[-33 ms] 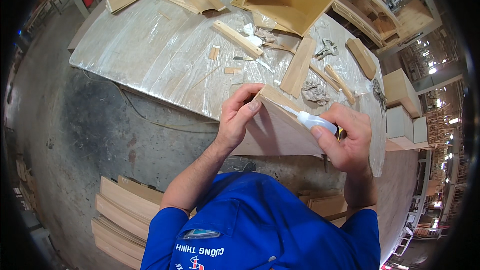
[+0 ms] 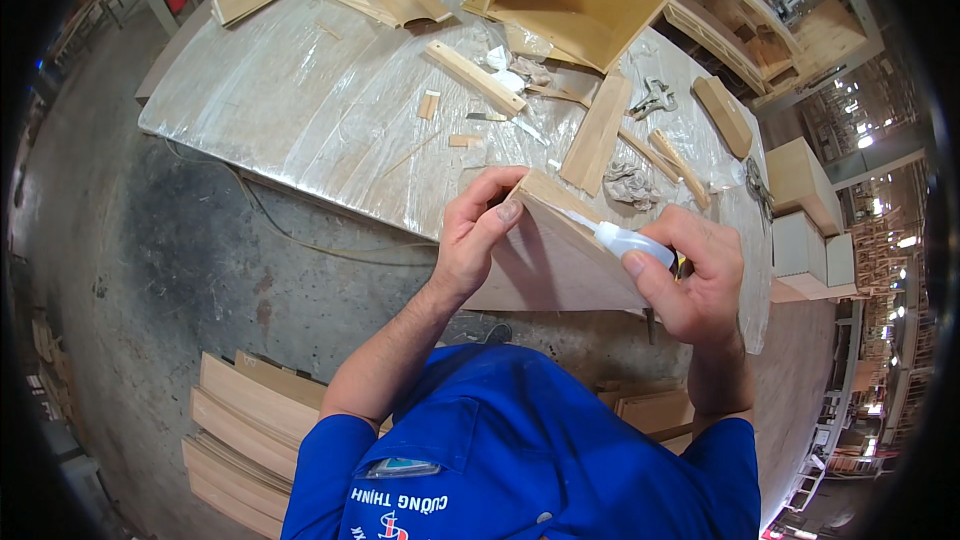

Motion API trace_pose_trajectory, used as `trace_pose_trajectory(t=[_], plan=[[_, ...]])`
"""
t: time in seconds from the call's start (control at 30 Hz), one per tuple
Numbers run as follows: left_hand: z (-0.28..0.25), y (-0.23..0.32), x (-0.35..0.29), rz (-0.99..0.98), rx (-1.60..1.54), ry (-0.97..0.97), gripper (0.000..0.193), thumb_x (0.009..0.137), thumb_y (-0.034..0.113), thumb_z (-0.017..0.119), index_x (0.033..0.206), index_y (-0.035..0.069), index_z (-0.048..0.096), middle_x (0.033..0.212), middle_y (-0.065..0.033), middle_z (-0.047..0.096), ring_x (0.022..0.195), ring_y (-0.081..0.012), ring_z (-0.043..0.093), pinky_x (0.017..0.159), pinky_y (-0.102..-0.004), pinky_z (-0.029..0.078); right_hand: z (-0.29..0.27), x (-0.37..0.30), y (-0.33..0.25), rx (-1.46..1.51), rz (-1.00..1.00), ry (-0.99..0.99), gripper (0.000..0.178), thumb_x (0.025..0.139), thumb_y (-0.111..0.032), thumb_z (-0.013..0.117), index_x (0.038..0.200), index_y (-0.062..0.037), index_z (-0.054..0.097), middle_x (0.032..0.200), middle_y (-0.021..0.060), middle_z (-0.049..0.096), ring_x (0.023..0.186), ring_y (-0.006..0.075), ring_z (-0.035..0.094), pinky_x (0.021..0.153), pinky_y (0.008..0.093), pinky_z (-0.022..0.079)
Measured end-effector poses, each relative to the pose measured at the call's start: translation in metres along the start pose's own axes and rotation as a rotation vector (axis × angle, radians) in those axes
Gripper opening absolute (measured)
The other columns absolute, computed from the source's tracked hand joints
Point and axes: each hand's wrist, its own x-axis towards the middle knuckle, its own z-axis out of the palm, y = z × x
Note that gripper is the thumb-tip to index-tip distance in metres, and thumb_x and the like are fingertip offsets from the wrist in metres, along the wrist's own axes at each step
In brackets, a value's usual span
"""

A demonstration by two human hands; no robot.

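Observation:
My left hand (image 2: 476,233) is closed on the upper left corner of a wooden panel (image 2: 560,275), thumb on the near face. The panel stands tilted at the table's near edge, with a long narrow edge facing up. In my right hand (image 2: 697,275) is a small white squeeze bottle (image 2: 632,242), gripped between thumb and fingers. Its thin nozzle points left along the panel's top edge, at or just above the wood. Part of the bottle is hidden by my fingers.
Plastic film covers the table (image 2: 270,110). Beyond the panel lie a wood strip (image 2: 597,135), a crumpled cloth (image 2: 632,185), a metal clamp (image 2: 653,98) and a knife (image 2: 487,117). A yellowish open box (image 2: 570,0) stands at the back. Curved boards (image 2: 250,410) are stacked on the floor, lower left.

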Motion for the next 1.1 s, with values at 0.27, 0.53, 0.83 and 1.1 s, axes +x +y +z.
trace_pose_trajectory(t=[0.27, 0.53, 0.83, 1.1], plan=[[0.000, 0.000, 0.000, -0.008, -0.007, 0.002, 0.043, 0.104, 0.023, 0.059, 0.138, -0.003, 0.060, 0.125, -0.0080, 0.066, 0.118, -0.0152, 0.060, 0.106, -0.0320, 0.044, 0.000, 0.001, 0.001, 0.005, 0.013, -0.004, 0.007, 0.083, -0.003, 0.077, 0.087, 0.0003, 0.072, 0.070, 0.0073, 0.065, 0.054, 0.0148, 0.060, 0.050, 0.0281, 0.046], [0.001, -0.001, 0.000, -0.009, -0.014, 0.007, 0.043, 0.104, 0.023, 0.059, 0.138, -0.003, 0.059, 0.125, -0.0076, 0.066, 0.118, -0.0149, 0.060, 0.105, -0.0314, 0.044, 0.000, 0.003, 0.001, 0.010, 0.027, -0.018, 0.007, 0.084, -0.003, 0.076, 0.088, 0.0009, 0.072, 0.070, 0.0072, 0.064, 0.055, 0.0148, 0.061, 0.051, 0.0280, 0.046], [0.002, -0.001, 0.001, 0.009, -0.005, 0.022, 0.045, 0.102, 0.024, 0.059, 0.137, -0.004, 0.060, 0.125, -0.0086, 0.066, 0.119, -0.0162, 0.060, 0.106, -0.0322, 0.043, -0.003, 0.000, 0.005, 0.020, 0.015, 0.002, 0.007, 0.083, -0.002, 0.076, 0.087, 0.0014, 0.072, 0.070, 0.0074, 0.064, 0.055, 0.0154, 0.058, 0.050, 0.0287, 0.044], [0.002, -0.005, 0.001, -0.009, -0.011, 0.039, 0.046, 0.100, 0.024, 0.059, 0.137, -0.005, 0.060, 0.126, -0.0094, 0.066, 0.120, -0.0177, 0.060, 0.108, -0.0338, 0.043, -0.007, -0.008, 0.008, 0.029, 0.039, 0.022, 0.008, 0.082, -0.002, 0.076, 0.087, 0.0018, 0.072, 0.070, 0.0076, 0.062, 0.056, 0.0152, 0.058, 0.052, 0.0290, 0.043]])
